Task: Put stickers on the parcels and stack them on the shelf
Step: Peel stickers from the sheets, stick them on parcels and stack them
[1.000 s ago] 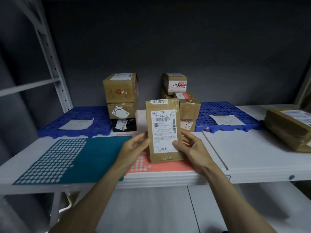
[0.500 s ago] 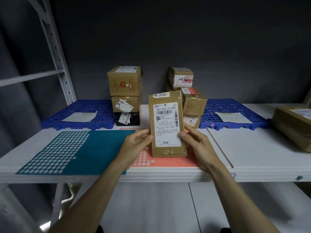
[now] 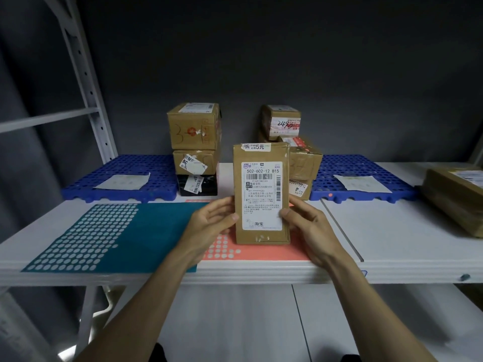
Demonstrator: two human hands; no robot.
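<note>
Centrally, over the front edge of a white shelf (image 3: 392, 231): a flat brown parcel (image 3: 261, 158) held upright, its printed shipping label (image 3: 262, 195) facing the camera, its bottom edge just above a coral sticker sheet (image 3: 264, 253). Left of that, along the front edge: a teal sticker sheet (image 3: 136, 236) dotted with pale round stickers. Toward the back edge: two blue perforated pallets (image 3: 125, 168), one on either side of two stacks of taped cardboard boxes (image 3: 194, 126). At the right edge, more flat parcels (image 3: 454, 202) piled up. Both forearms reaching up from below. Left hand (image 3: 209, 226) gripping the parcel's left side, thumb on the front. Right hand (image 3: 308, 226) gripping the right side, thumb pressed on the label.
</note>
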